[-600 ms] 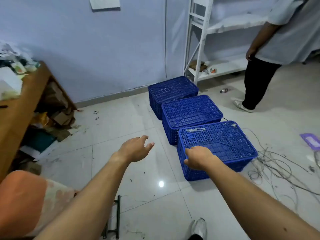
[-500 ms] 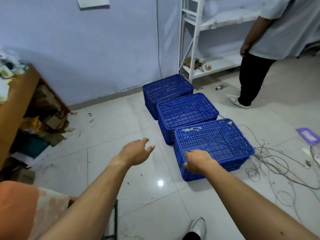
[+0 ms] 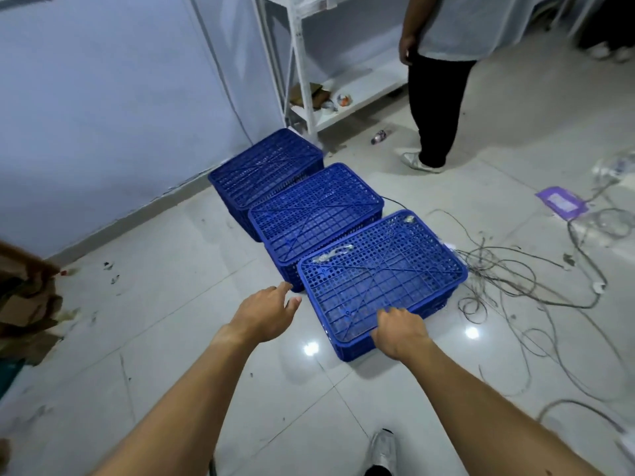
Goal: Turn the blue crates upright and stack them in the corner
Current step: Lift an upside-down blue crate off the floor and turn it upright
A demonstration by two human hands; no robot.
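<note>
From the head view, three blue crates lie bottom-up in a row on the floor (image 3: 171,338). The right hand (image 3: 400,329) rests on the nearest crate (image 3: 381,269), grip curled over its near edge. The left hand (image 3: 263,312) hovers beside it, fingers spread.
</note>
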